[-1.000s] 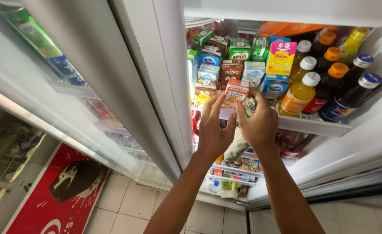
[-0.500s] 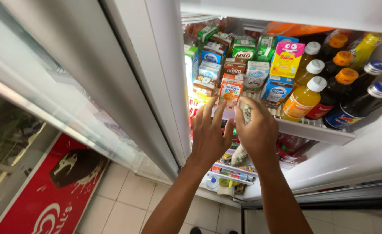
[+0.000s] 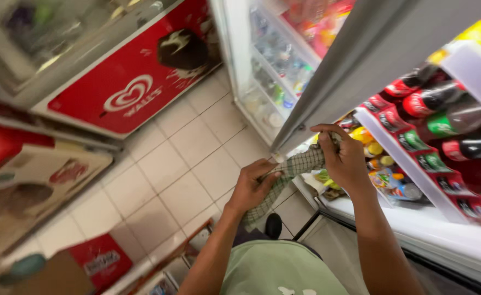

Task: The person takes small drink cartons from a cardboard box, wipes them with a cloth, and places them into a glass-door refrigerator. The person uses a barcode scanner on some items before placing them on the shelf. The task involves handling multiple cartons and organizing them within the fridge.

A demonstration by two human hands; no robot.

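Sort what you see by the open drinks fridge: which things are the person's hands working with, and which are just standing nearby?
In hand:
- checked cloth, stretched between both hands
- left hand
- right hand

Standing by:
- dark soda bottles on the fridge shelf
- small bottles lower down
- red freezer chest
- tiled floor

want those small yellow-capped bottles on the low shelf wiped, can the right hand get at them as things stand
Probably yes. The right hand hovers just left of the yellow-capped bottles, the fridge door is open, and nothing stands between. Both hands already grip the checked cloth, the left hand lower down.
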